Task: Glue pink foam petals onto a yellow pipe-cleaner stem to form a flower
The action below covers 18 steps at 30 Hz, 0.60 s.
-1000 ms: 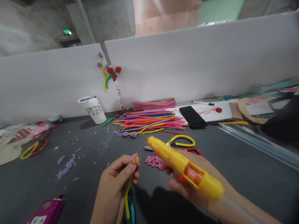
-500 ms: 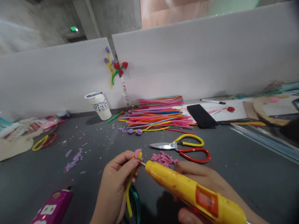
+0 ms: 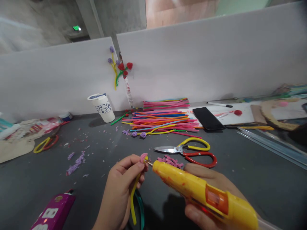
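Between the thumb and fingers of my left hand (image 3: pixel 122 185) is a yellow pipe cleaner (image 3: pixel 133 204), its lower end hanging down past the palm. At its top sits a small pink and yellow flower head (image 3: pixel 144 157). My right hand (image 3: pixel 208 191) is wrapped round a yellow hot glue gun (image 3: pixel 184 179), with its metal nozzle at the flower head's right side. Whether the nozzle touches it I cannot tell. Just behind the gun lies a pile of short pink pipe cleaner pieces (image 3: pixel 170 161). Scissors (image 3: pixel 184 150) with yellow and red handles rest beyond them.
Colourful pipe cleaners (image 3: pixel 163 121) lie in a heap at the back, near a white cup (image 3: pixel 102 108) and a black phone (image 3: pixel 208 118). Purple snippets (image 3: pixel 76 164) are on the left, with a purple power strip (image 3: pixel 54 210) and second scissors (image 3: pixel 45 143). White panels (image 3: pixel 203 60) stand behind.
The glue gun and my right hand have shifted slightly to the right. My left hand still holds the yellow pipe cleaner, its flower head turned a little.
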Each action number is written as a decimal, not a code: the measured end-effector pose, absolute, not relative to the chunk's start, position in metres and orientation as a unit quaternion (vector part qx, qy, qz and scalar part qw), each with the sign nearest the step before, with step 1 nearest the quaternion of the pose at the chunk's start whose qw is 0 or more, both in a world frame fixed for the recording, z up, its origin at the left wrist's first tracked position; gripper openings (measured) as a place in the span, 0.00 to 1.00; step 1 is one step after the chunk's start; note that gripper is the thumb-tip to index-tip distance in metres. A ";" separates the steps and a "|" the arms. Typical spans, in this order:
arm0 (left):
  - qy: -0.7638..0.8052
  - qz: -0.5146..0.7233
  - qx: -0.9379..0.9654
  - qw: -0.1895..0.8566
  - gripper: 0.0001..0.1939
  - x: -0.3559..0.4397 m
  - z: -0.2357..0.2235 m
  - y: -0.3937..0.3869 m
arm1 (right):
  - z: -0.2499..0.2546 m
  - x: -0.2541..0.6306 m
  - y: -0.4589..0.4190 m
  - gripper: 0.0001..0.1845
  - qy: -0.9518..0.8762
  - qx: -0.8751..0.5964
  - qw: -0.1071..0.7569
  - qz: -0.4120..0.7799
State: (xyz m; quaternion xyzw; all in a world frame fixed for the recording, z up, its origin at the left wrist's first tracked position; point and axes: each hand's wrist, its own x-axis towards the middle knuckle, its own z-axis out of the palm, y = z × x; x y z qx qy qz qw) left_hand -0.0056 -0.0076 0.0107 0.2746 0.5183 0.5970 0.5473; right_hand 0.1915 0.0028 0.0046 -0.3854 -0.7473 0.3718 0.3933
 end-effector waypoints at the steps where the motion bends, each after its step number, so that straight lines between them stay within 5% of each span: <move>1: 0.519 0.597 0.275 0.547 0.04 -0.006 0.011 -0.008 | 0.004 0.193 0.003 0.06 -0.773 -0.377 0.388 0.333; 8: 0.525 0.594 0.279 0.541 0.03 -0.005 0.012 -0.007 | 0.020 0.190 0.007 0.15 -0.873 -0.313 0.332 0.171; 18: 0.525 0.596 0.276 0.541 0.03 -0.006 0.011 -0.007 | 0.019 0.189 0.007 0.16 -0.878 -0.317 0.319 0.167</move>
